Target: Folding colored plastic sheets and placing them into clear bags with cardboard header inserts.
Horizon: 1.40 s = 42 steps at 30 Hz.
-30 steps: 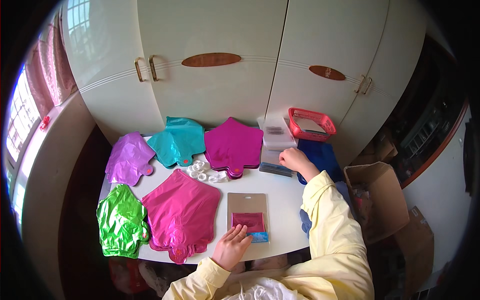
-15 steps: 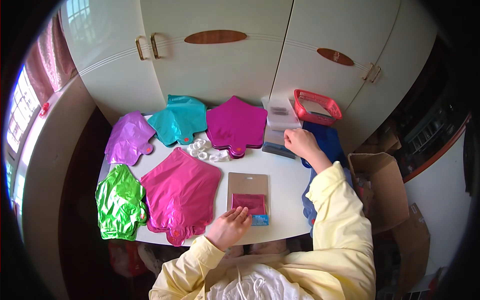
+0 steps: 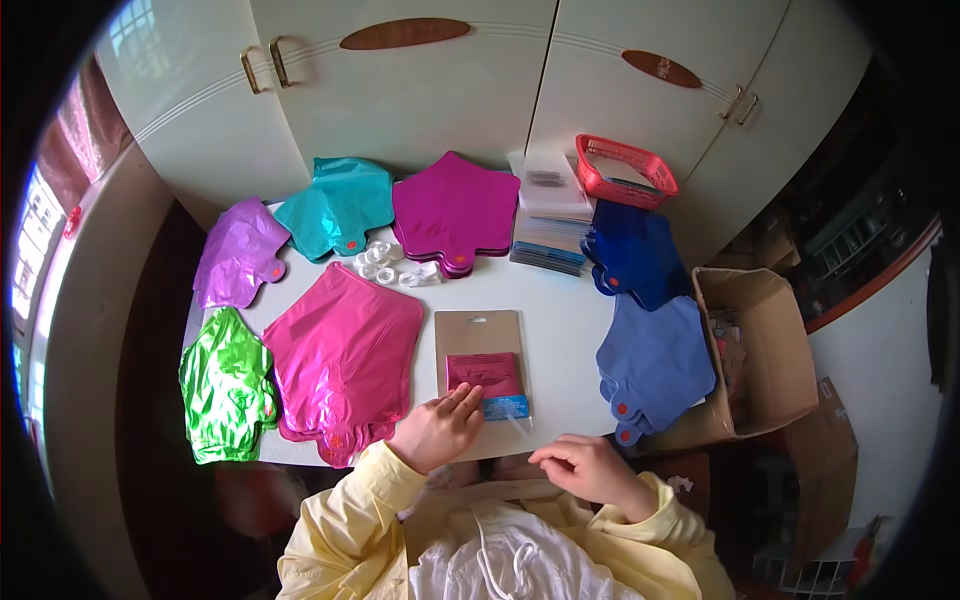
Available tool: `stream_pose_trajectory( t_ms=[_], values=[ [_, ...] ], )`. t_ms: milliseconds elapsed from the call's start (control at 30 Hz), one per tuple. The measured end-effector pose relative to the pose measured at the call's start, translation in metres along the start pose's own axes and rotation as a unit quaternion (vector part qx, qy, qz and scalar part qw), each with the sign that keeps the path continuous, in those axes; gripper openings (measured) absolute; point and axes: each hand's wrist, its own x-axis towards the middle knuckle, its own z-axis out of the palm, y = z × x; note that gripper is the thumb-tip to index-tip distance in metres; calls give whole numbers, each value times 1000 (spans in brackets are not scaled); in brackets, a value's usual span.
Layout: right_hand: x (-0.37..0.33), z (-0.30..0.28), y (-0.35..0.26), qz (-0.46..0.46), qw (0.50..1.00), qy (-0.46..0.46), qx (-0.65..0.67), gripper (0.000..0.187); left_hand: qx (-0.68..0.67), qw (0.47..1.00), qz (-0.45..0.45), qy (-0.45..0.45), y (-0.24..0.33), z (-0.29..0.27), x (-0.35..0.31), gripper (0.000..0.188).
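Note:
My left hand [image 3: 440, 428] lies with its fingers stretched out on a folded pink foil packet [image 3: 497, 373]. Below that packet shows a blue printed strip [image 3: 507, 406], and beneath both is a brown backing card [image 3: 470, 332] with a hanging slot. Clear film [image 3: 531, 385] seems to reach past the card's right side. My right hand [image 3: 592, 470] hovers at the table's front edge, apart from the card, its fingers curled together; whatever they may hold is hidden. Closest on the left is a stack of large pink foil balloons [image 3: 345, 360].
Purple [image 3: 240, 255], teal [image 3: 340, 210], magenta [image 3: 455, 210], green [image 3: 225, 385], dark blue [image 3: 640, 260] and dull blue [image 3: 655, 360] foil balloons surround the card. White ribbon rolls [image 3: 378, 262], stacked clear sleeves [image 3: 550, 205] and a red basket [image 3: 628, 185] sit behind. A cardboard box [image 3: 775, 375] stands right.
My right hand has come back from the sleeve stack toward me, down to the table's front edge. My left hand stays on the pink packet. The whole view has shifted slightly.

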Motion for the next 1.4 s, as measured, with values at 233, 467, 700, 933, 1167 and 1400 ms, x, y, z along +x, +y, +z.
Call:
stream_pose_trajectory(
  t_ms=[233,467,700,933,1167,1400],
  values=[
    [-21,46,18,53,995,40,81,14,-12,1000,-16,4,6,-3,-3,14],
    [-16,60,21,41,993,58,93,13,9,1000,-20,7,9,-2,0,11],
    [-9,68,23,16,996,72,58,15,-47,998,-51,8,7,-1,-3,11],
    [-10,66,27,25,994,76,69,15,-34,999,-37,-7,6,-5,-3,13],
    [-15,66,27,24,993,87,80,15,-64,997,-53,-3,4,-2,-4,11],
    [-9,66,14,4,996,79,49,15,-15,999,-38,15,7,0,-4,8]
  ],
)
